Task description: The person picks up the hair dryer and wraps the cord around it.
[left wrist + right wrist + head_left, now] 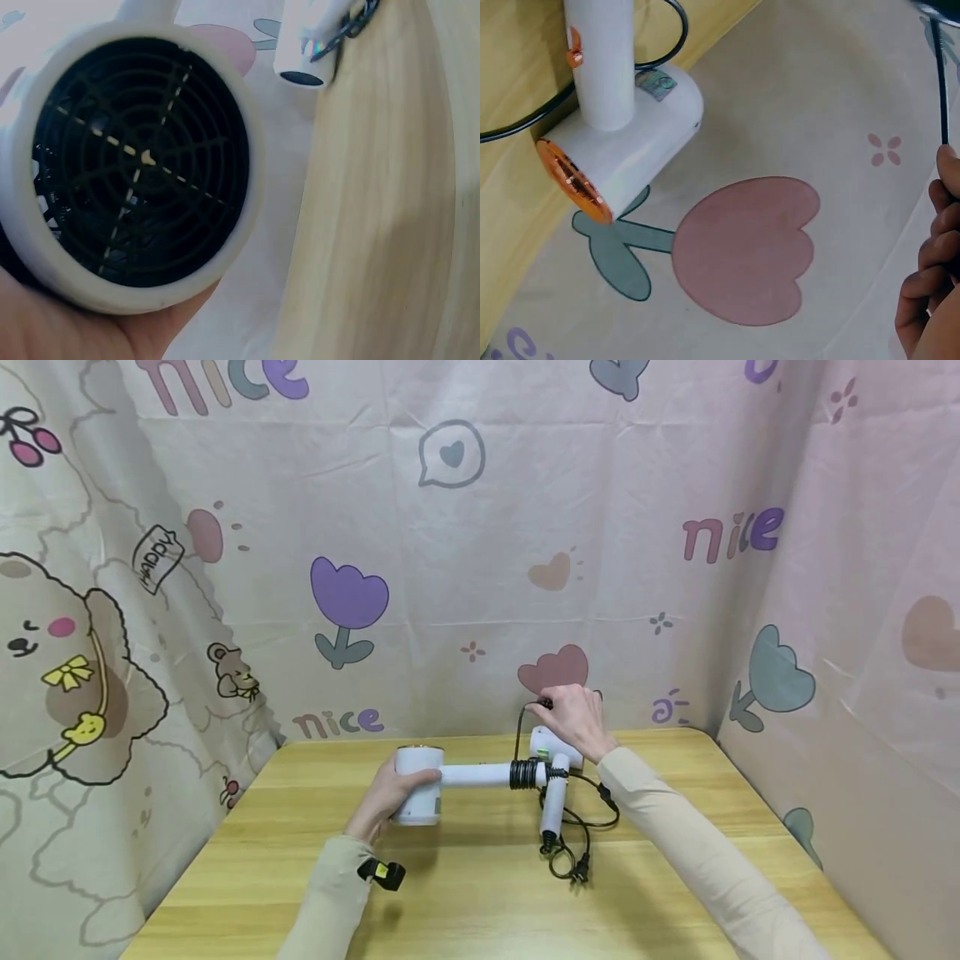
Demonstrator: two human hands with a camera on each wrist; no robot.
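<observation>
Head view first: from where I stand, the largest thing is the pale printed cloth (480, 527), which hangs behind the table and at both sides of it. Before it is the wooden table (255, 827). Above the table, near its middle, the held hair dryer (468, 775), which is white, lies sideways in the air, with its handle to the right. To the right of it, near the back edge of the table, there is a second hair dryer (553, 802), also white, its handle pointing toward the person; whether the two dryers touch, I cannot tell. The left hand (390, 789) grips the barrel of the first one, the thumb across the front and the other fingers bent behind it. The left wrist view shows the round dark grille (146, 156) of this barrel. The right hand (576, 717), raised above the second dryer, has its fingers curled and pinches the black cord (522, 774), which is wound in close turns near the end of the held handle. Smallest is the two-pin plug (580, 870), beside the second dryer.
</observation>
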